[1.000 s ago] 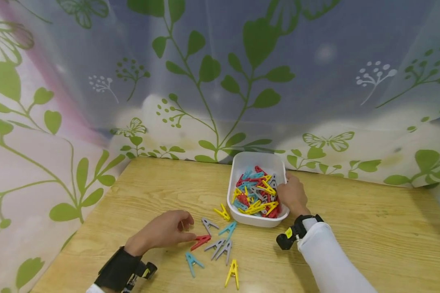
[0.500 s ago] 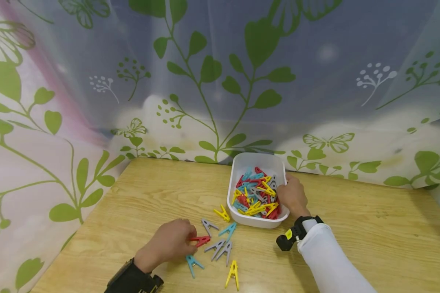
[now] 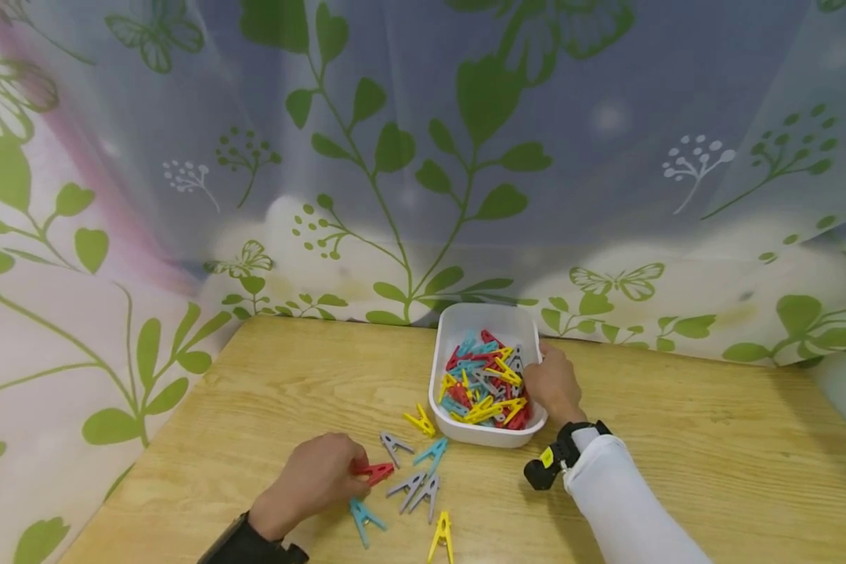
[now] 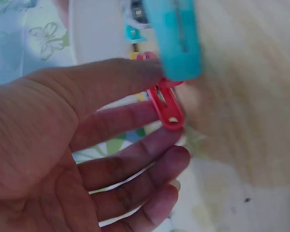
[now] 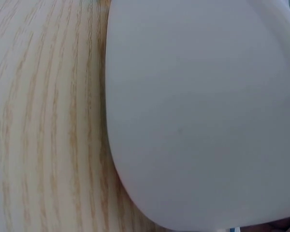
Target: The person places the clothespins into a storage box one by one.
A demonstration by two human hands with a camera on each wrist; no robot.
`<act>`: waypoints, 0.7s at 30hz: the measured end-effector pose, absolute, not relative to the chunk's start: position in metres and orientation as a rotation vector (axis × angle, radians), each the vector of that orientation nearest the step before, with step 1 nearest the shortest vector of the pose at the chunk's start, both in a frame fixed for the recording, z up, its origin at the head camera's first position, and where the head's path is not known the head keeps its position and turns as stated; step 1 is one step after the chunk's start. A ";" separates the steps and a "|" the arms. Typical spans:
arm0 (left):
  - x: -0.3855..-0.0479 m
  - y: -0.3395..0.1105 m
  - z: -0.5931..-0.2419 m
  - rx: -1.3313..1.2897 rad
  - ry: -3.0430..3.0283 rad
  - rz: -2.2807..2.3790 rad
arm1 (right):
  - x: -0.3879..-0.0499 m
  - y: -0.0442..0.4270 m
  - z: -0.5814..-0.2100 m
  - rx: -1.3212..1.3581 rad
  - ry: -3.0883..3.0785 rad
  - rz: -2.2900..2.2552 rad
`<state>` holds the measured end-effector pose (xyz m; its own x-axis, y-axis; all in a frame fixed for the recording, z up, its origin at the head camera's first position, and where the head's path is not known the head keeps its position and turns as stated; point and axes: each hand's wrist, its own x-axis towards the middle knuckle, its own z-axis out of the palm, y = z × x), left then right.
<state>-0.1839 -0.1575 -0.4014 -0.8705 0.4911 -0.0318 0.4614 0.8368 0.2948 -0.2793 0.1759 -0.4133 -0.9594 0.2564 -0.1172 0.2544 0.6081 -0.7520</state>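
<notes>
My left hand pinches a red clothespin between thumb and index finger, low over the table. In the left wrist view the thumb lies on the red clothespin, while the other fingers are loosely extended. A blue clothespin lies just below that hand. My right hand grips the right rim of a white plastic bin, which holds many red, blue, yellow and grey clothespins. Its outer wall fills most of the right wrist view, hiding nearly all of the hand.
Between left hand and bin lie grey clothespins, another blue clothespin and a yellow clothespin. One more yellow clothespin is near the front. A leaf-patterned curtain borders the wooden table behind and at left.
My left hand has closed its thumb and index finger on the red clothespin, which has shifted slightly left. The right hand stays on the bin's rim. The head view has tilted a little.
</notes>
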 end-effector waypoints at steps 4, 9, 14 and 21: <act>-0.188 -0.159 -0.393 0.714 2.942 0.477 | -0.279 0.175 -0.415 -0.450 -2.818 1.315; -0.203 -0.149 -0.372 0.667 3.060 0.530 | -0.278 0.175 -0.412 -0.467 -2.808 1.328; -0.225 -0.124 -0.354 0.695 3.155 0.584 | -0.278 0.176 -0.411 -0.457 -2.818 1.324; -0.251 -0.073 -0.336 0.882 3.163 0.545 | -0.280 0.177 -0.413 -0.461 -2.818 1.312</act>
<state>-0.2511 -0.0733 -0.3361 -0.8433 0.4688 0.2627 0.5297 0.8077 0.2590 -0.2800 0.1769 -0.4127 -0.9570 0.2627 -0.1229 0.2631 0.6082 -0.7489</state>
